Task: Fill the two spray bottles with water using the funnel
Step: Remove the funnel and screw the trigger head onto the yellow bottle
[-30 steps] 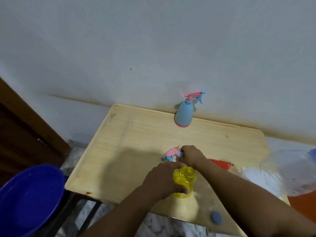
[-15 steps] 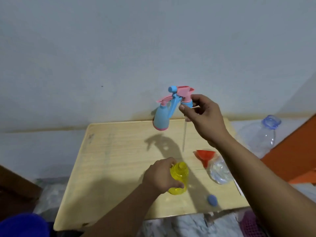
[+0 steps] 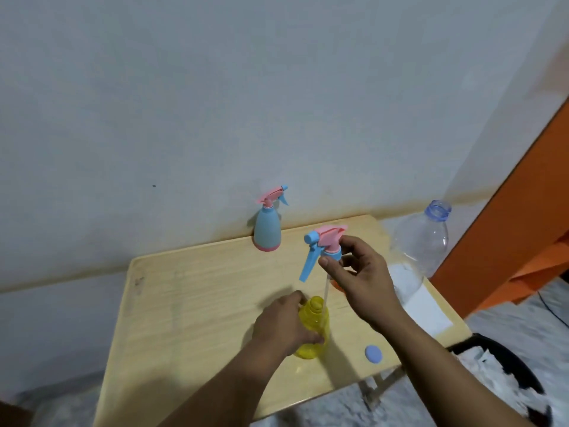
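Our left hand grasps the translucent yellow bottle, upright, neck open. Our right hand pinches the pink-and-blue plastic sprayer head, nozzle pointing left, thin tube hanging down.

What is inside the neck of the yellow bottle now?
The thin white dip tube of the spray head, held by the right hand, seems to enter the open neck of the yellow bottle. The left hand covers the bottle's side.
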